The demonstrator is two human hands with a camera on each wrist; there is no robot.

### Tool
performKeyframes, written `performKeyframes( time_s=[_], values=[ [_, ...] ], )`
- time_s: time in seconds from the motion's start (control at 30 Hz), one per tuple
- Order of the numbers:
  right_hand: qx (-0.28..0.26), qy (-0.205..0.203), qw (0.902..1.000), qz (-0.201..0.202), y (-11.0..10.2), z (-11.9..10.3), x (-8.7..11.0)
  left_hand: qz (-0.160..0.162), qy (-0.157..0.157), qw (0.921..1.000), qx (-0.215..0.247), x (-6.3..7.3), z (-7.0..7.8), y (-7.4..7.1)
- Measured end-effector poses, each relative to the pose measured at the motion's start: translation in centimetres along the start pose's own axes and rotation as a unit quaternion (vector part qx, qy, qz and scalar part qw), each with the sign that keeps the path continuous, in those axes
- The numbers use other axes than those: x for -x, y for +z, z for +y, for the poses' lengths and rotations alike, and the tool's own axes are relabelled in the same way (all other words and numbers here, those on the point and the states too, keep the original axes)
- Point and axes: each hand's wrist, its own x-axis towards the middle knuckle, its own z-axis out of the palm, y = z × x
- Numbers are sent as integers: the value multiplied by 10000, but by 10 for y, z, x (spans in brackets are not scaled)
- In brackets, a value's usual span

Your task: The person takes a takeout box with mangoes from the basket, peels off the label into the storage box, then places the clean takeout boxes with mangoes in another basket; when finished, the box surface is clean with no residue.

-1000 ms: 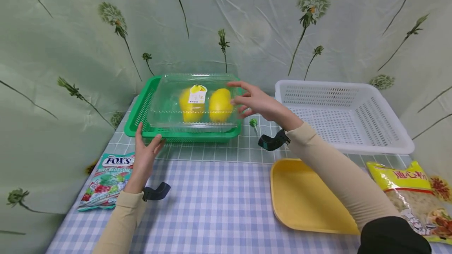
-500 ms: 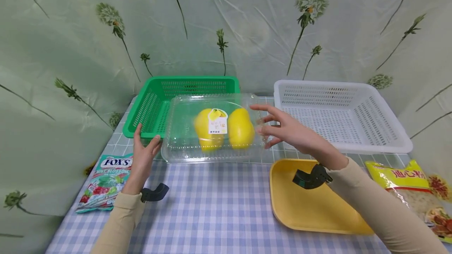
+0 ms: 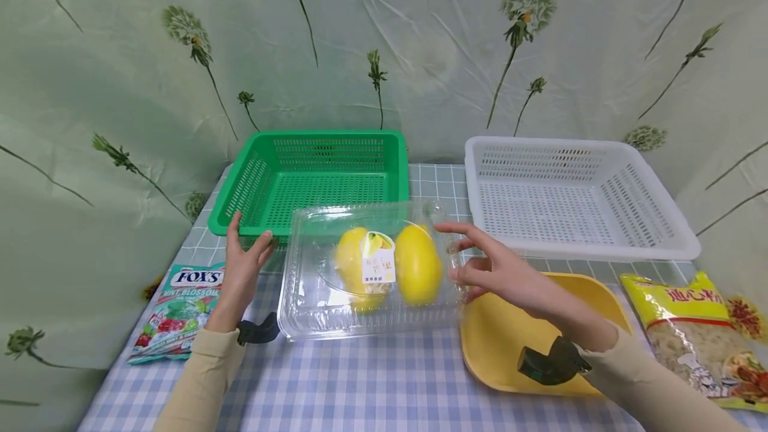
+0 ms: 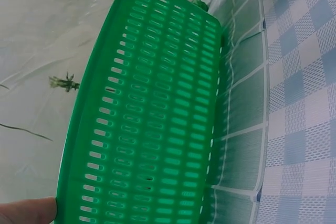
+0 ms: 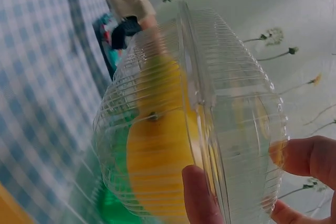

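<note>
A clear plastic clamshell box with yellow, mango-like fruits and a white label is in front of the green basket in the head view. My right hand grips its right end. In the right wrist view, thumb and fingers press the ribbed sides from opposite faces. My left hand rests at the front left corner of the green basket, thumb and index finger spread. One fingertip touches the basket rim in the left wrist view.
A white basket stands at the back right. Before it lies a yellow tray, partly under the right arm. A Fox's candy bag lies at the left, a yellow-topped food bag at the right. A flowered curtain hangs behind.
My right hand has moved the clamshell box out of the green basket, towards me and slightly right. The basket's inside now shows. My left hand has stayed at the basket corner.
</note>
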Motion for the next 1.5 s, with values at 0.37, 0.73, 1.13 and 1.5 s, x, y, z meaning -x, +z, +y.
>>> performKeyframes(
  time_s=[0.37, 0.73, 1.13, 1.5],
  values=[
    [-107, 241, 9996, -98, 27, 29, 4, -52, -244, 9987, -450, -2, 7, -4],
    [-140, 135, 9997, -111, 48, 55, -10, -843, -413, 9927, -762, 1, 10, -16],
    [294, 18, 9995, -130, 58, 61, -24, -2005, -131, 9685, -1468, 27, 17, -24],
    [1043, 9, 9943, -212, 53, 52, -23, -3339, -43, 9057, -2611, 44, 0, -19]
  ],
)
